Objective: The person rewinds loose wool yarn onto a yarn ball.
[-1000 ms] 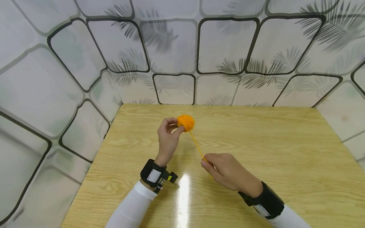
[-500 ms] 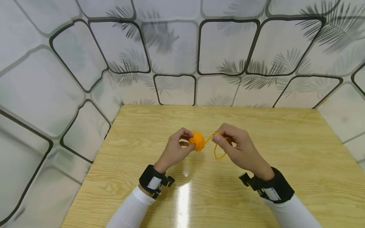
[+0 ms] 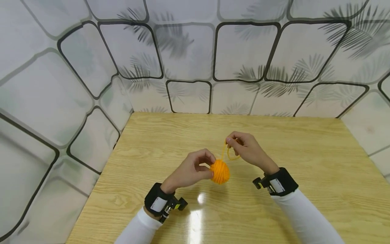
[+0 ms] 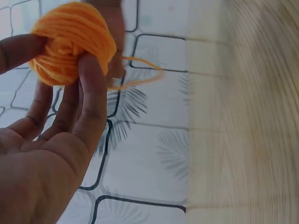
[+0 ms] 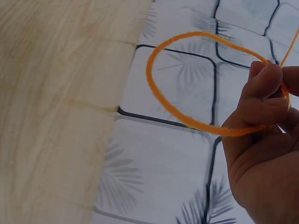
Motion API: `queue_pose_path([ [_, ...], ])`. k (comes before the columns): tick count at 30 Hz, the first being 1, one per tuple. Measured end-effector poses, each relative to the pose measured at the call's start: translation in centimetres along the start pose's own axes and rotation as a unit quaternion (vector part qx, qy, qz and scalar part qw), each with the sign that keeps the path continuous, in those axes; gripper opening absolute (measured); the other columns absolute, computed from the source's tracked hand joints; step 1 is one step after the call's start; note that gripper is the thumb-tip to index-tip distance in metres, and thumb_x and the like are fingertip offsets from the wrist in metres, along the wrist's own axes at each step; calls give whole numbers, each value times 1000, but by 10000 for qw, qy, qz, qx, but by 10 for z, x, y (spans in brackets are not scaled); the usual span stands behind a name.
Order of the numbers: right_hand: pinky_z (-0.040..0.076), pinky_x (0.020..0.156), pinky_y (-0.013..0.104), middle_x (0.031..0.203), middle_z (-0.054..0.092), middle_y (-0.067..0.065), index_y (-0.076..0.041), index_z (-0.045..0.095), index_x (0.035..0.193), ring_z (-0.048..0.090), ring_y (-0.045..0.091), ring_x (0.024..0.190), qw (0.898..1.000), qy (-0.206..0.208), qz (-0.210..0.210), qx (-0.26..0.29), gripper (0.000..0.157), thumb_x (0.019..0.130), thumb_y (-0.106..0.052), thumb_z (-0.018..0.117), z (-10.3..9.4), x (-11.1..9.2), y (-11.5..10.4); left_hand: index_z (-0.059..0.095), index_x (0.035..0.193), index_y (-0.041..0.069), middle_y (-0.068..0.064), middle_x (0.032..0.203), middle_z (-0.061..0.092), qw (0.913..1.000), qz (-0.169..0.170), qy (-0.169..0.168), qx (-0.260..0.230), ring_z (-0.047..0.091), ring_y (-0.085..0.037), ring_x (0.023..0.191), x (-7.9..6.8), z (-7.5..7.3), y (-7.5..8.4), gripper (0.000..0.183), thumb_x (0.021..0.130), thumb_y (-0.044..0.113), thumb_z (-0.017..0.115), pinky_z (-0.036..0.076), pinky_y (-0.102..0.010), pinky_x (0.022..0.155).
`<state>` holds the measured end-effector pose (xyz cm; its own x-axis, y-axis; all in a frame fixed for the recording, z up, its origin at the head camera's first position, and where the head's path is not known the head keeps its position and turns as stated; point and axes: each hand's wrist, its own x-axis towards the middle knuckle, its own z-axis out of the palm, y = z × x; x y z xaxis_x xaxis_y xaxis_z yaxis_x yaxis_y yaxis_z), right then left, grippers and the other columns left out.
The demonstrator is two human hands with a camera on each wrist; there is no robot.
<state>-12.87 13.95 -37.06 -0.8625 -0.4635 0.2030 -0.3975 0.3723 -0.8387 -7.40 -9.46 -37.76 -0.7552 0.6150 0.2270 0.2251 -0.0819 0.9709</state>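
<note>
A small orange ball of yarn [image 3: 220, 172] is pinched between the thumb and fingers of my left hand [image 3: 192, 169], held over the table. In the left wrist view the wound strands of the yarn ball [image 4: 74, 42] show, with fingertips on two sides of it. My right hand [image 3: 246, 147], farther back and to the right, pinches the yarn's loose strand between thumb and forefinger. From the ball the strand rises to those fingertips. A loop of the yarn strand [image 5: 161, 100] hangs out from my right hand [image 5: 266, 130] in the right wrist view.
The light wood table [image 3: 158, 135] extends under both hands. Behind it and on the left stand walls covered in a stone-and-leaf pattern [image 3: 189, 96]. Each wrist wears a black band [image 3: 159, 200] with a small camera.
My left hand has brought the yarn ball nearer and to the right. The right hand has moved up and away, then slightly left, and the loop of strand now hangs from it.
</note>
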Motion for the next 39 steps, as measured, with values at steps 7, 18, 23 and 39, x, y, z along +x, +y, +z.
queue_pose_path([
  [7, 47, 56, 33, 78, 57, 7, -17, 60, 99, 52, 22, 63, 9947, -1006, 97, 196, 20, 97, -29, 45, 27, -16, 15, 48, 106, -2, -13, 104, 51, 9898, 536, 253, -1297, 54, -23, 93, 2, -2, 13, 23, 87, 7, 59, 49, -36, 79],
  [18, 43, 58, 28, 82, 56, -4, -27, 58, 92, 47, 10, 69, 9882, -1332, -592, -465, 17, 97, -33, 43, 52, -47, -5, 45, 108, -4, -16, 107, 49, 9540, 731, 2489, -1505, 55, -26, 94, 19, -6, 8, 33, 84, 12, 62, 47, -44, 85],
  [23, 44, 63, 30, 83, 56, -8, -26, 58, 93, 49, 12, 74, 9867, -1458, -720, -72, 18, 99, -26, 41, 45, -59, -18, 49, 104, -4, -17, 104, 50, 9495, 678, 3018, -527, 55, -29, 89, 26, -11, -10, 29, 82, 5, 64, 50, -41, 79],
  [39, 47, 65, 36, 73, 49, 10, -3, 53, 85, 51, 22, 68, 9845, -226, -736, 1574, 25, 100, -12, 35, -9, -36, -32, 52, 99, 14, 1, 98, 53, 9777, 35, 702, 1982, 56, -15, 87, 16, -10, -21, 23, 80, 12, 65, 51, -30, 71],
])
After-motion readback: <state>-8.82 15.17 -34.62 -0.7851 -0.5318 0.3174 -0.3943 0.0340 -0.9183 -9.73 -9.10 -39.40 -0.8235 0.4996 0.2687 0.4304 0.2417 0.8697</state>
